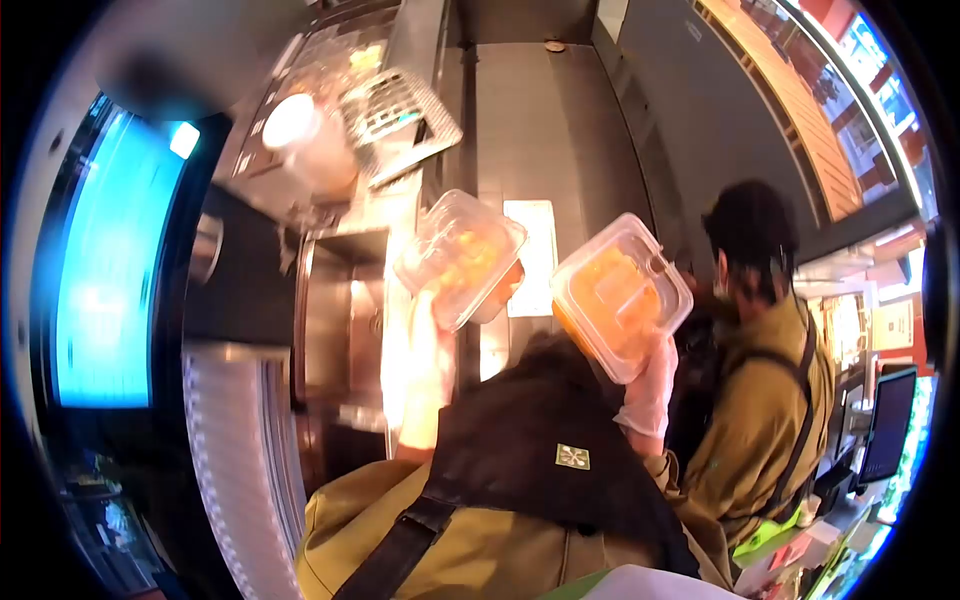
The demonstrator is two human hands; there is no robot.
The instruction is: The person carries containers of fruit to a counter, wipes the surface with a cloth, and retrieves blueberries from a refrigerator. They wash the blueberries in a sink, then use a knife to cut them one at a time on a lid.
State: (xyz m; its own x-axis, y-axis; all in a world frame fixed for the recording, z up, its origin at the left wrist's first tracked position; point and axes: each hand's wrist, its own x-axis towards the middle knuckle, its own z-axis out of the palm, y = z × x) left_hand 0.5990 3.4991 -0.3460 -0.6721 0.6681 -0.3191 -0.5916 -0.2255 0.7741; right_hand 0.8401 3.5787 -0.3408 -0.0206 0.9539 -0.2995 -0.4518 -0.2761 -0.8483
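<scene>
Two hands, two orange-filled tubs: left hand [430,316] gripping the left tub [468,262] around 11 o'clock from the apron [530,430], forearm [421,405] pointing roughly at 12, right hand [652,365] clutching the right tub [622,290] near 1 o'clock, though honestly can't tell how spread either grip is.

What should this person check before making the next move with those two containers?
1. Left hand has hold of its container: ok, held up in front of the body.
2. Right hand has hold of the other container: ok, held up too.
3. Both containers shut tight: cannot tell; the seals are too small to judge.
4. Contents identified: cannot tell; orange shows through the clear plastic, nothing more certain.
5. Room on the right: not ok, I'd say; a co-worker stands close on that side.
</scene>
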